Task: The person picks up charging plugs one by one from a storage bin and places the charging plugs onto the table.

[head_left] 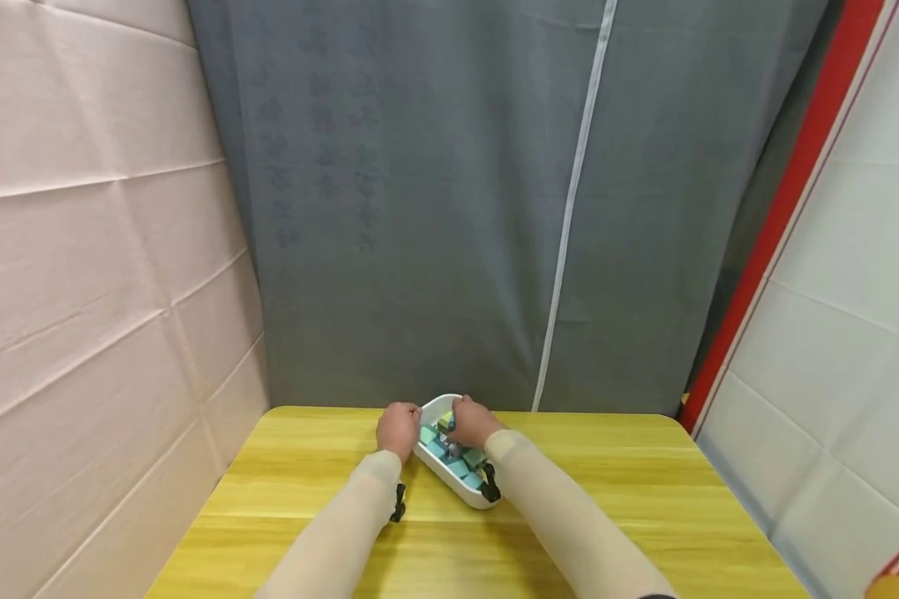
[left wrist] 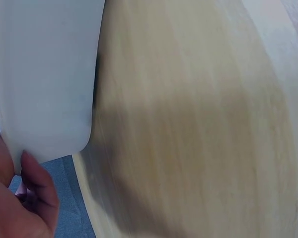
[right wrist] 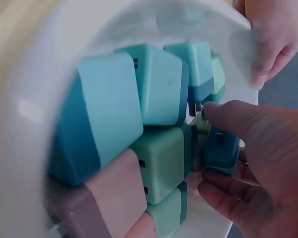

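Observation:
On the table a white tray (head_left: 449,478) holds several small two-tone plug chargers (right wrist: 111,104) in teal, green and pink, some showing metal prongs. My left hand (head_left: 399,429) pinches the tray's far left rim between thumb and fingers, as the left wrist view shows at the tray corner (left wrist: 49,109). My right hand (head_left: 476,423) reaches into the tray's far end. In the right wrist view its thumb and fingers grip a dark blue charger (right wrist: 222,151), partly hidden behind the hand. Beside it lie a green charger (right wrist: 161,161) and a pink one (right wrist: 116,193).
The tray stands near the far edge of the yellow wooden table (head_left: 285,491). Behind the table hangs a grey curtain (head_left: 419,208). Pale cloth walls (head_left: 105,249) flank it, with a red strip (head_left: 787,200) on the right.

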Motion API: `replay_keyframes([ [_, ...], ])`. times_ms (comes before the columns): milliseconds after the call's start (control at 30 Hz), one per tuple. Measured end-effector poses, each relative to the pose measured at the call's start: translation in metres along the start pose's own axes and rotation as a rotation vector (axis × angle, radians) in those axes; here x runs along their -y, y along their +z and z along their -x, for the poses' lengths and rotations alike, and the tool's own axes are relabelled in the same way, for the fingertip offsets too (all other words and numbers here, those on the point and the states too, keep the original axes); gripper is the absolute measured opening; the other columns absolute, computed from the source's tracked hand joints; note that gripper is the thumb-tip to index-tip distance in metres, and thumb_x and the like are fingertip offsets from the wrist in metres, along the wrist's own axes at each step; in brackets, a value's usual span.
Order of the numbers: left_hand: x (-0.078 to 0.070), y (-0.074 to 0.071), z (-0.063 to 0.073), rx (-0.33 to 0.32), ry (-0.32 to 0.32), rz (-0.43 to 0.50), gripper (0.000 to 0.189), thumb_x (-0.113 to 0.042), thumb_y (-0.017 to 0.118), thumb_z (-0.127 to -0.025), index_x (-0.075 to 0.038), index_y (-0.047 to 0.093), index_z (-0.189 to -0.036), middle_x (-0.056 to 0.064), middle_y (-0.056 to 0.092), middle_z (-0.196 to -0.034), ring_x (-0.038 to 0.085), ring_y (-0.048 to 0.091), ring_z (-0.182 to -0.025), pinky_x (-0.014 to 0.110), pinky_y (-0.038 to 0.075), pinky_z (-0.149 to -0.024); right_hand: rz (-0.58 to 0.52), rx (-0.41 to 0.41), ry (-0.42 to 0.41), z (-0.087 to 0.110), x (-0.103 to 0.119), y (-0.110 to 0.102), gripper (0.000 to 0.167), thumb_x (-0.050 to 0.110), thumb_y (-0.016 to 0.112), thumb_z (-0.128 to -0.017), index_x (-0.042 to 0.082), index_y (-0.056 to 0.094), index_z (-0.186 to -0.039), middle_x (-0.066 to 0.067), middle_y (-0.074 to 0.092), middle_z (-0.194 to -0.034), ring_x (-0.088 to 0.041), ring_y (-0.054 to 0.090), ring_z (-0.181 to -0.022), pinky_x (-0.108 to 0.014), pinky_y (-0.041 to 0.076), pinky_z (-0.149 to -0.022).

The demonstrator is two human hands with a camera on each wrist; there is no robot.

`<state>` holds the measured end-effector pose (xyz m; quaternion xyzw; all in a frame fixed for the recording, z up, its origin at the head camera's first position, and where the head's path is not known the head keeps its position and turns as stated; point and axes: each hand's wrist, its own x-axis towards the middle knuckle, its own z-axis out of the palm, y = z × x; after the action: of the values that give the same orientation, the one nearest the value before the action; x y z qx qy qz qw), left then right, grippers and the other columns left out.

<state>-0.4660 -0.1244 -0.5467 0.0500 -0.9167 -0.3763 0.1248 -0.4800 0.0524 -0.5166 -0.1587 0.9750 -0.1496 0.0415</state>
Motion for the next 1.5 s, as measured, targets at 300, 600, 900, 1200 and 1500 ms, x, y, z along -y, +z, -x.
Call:
replay_keyframes([
  [300,0.002,0.0,-0.005,0.001,0.045,-0.032,0.019,-0.015,0.071,-0.109,-0.002,0.085,-0.116,0.014,0.081,-0.115,0.035,0.075,-0.108,0.055,0.062,-0.1,-0.05,-0.05,-0.168,0.029,0.011,-0.011,0.058,0.036,0.092,-0.093,0.001,0.069,-0.133,-0.006,0.064,-0.115,-0.016,0.06,-0.092,-0.035,0.059,-0.091],
  [600,-0.002,-0.002,-0.005,0.002,0.036,-0.016,0.019,-0.013,0.07,-0.108,-0.002,0.085,-0.11,0.016,0.081,-0.111,0.038,0.075,-0.102,0.058,0.061,-0.097,-0.242,-0.139,-0.233,0.079,0.022,-0.016,0.055,0.032,0.095,-0.091,0.003,0.069,-0.13,-0.002,0.059,-0.112,-0.013,0.058,-0.092,-0.031,0.056,-0.083],
  [900,-0.003,-0.003,-0.001,0.013,0.021,0.018,0.022,-0.014,0.067,-0.11,-0.001,0.085,-0.113,0.015,0.081,-0.109,0.034,0.074,-0.099,0.056,0.063,-0.095,-0.273,-0.119,-0.24,0.133,0.049,-0.009,0.062,0.039,0.097,-0.088,0.005,0.07,-0.132,0.001,0.059,-0.114,-0.01,0.056,-0.093,-0.031,0.056,-0.085],
  [1200,-0.009,-0.006,0.003,0.064,-0.083,0.065,0.027,-0.018,0.065,-0.113,-0.001,0.081,-0.126,0.017,0.078,-0.12,0.033,0.073,-0.104,0.057,0.061,-0.102,-0.23,-0.073,-0.274,0.16,0.064,0.019,0.065,0.037,0.1,-0.082,0.008,0.069,-0.132,0.003,0.057,-0.116,-0.005,0.056,-0.091,-0.028,0.058,-0.084],
  [1500,-0.007,-0.005,0.002,0.071,-0.077,0.069,0.026,-0.018,0.064,-0.113,-0.002,0.081,-0.126,0.016,0.078,-0.118,0.031,0.072,-0.102,0.057,0.061,-0.101,-0.258,-0.021,-0.245,0.155,0.063,0.053,0.068,0.038,0.1,-0.083,0.007,0.065,-0.133,0.006,0.051,-0.111,-0.003,0.053,-0.091,-0.024,0.055,-0.082],
])
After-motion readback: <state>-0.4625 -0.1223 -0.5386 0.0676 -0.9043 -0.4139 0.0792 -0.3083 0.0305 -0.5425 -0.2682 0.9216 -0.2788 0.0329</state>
